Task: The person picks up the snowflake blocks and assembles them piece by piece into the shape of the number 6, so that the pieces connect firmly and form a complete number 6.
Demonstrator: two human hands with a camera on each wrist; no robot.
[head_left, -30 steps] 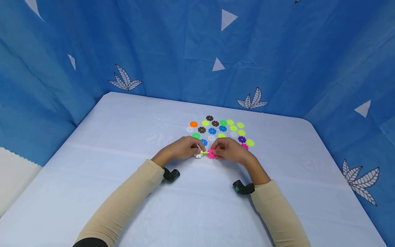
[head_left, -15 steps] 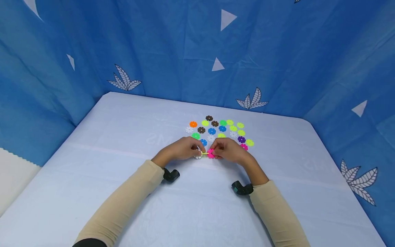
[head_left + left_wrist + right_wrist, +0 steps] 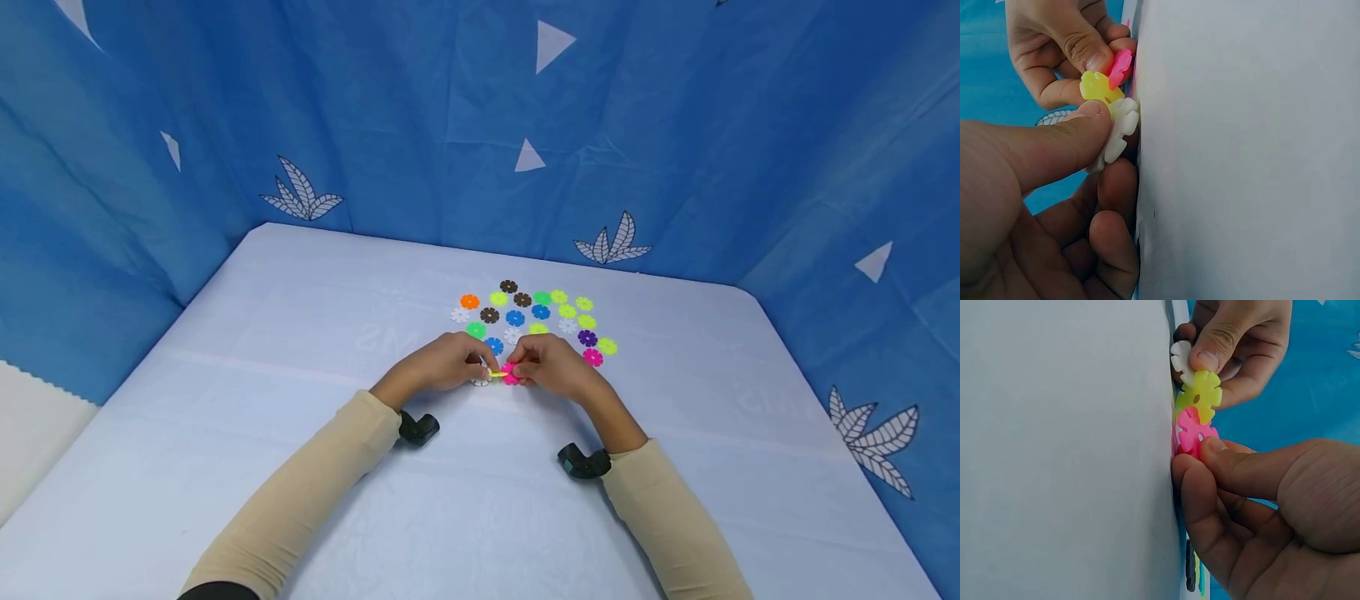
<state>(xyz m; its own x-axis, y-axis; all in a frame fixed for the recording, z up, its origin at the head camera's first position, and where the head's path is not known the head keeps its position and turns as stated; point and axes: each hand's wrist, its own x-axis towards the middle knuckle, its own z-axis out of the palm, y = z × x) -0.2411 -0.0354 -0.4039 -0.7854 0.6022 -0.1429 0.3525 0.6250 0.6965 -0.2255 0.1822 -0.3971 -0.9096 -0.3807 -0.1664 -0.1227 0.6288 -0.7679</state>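
My left hand (image 3: 448,360) pinches a white notched flower-shaped disc (image 3: 1124,125) between thumb and fingers, low over the table. Thumb and fingertips of my right hand (image 3: 557,365) grip a pink disc (image 3: 1191,431) of the same kind. Between them sits a yellow disc (image 3: 1202,395), standing at an angle to both. In the wrist views it meets the white disc on one side and the pink on the other. Fingers partly cover the joints, so how deep the notches sit cannot be told.
Beyond the hands, loose discs lie flat in a cluster, among them an orange disc (image 3: 469,302), a purple disc (image 3: 587,338) and another pink disc (image 3: 592,357). A white cloth covers the table (image 3: 337,283). A blue curtain (image 3: 435,100) hangs behind it.
The right hand and forearm have shifted slightly left, bringing the pink disc nearer the left hand. The yellow disc has turned a little and shows more of its face. The left hand has barely moved.
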